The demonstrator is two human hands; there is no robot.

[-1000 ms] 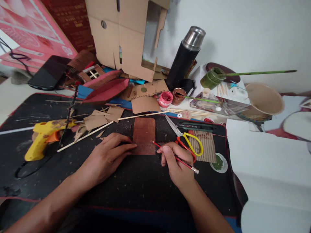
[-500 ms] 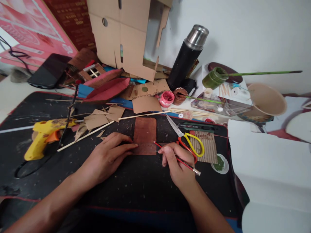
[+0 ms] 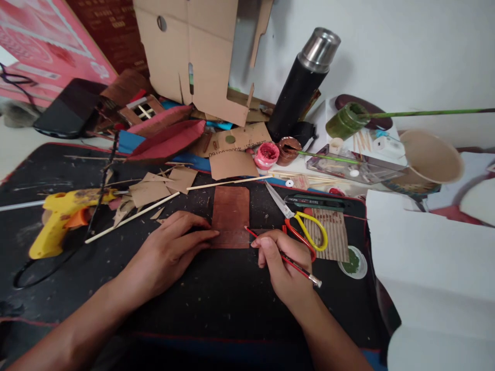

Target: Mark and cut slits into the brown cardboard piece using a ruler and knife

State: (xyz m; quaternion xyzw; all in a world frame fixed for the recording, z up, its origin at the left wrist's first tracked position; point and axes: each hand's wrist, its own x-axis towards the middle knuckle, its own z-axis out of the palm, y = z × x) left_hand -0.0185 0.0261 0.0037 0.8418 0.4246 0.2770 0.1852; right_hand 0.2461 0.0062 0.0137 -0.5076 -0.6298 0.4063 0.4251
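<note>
A reddish-brown cardboard piece (image 3: 231, 206) lies flat on the black mat. Across its near end runs a see-through strip that looks like a clear ruler (image 3: 234, 238). My left hand (image 3: 170, 251) holds down the left end of this strip and the card's left edge, fingertips close together. In my right hand (image 3: 286, 260) is a red and black pencil (image 3: 297, 264), its tip touching the card near the right edge. Beside that hand lie scissors (image 3: 309, 231) with yellow and red handles, partly over corrugated cardboard (image 3: 333, 237).
A yellow glue gun (image 3: 58, 219), cardboard scraps (image 3: 154, 190) and thin sticks lie to the left. Behind are open pink (image 3: 266, 155) and brown (image 3: 289, 150) paint jars and a black thermos (image 3: 297, 93). A utility knife (image 3: 315, 202) and green-filled lid (image 3: 353, 262) lie right.
The camera view has shifted slightly. Both hands keep nearly the same places on the card and ruler, and the pencil tip stays near the card's right edge.
</note>
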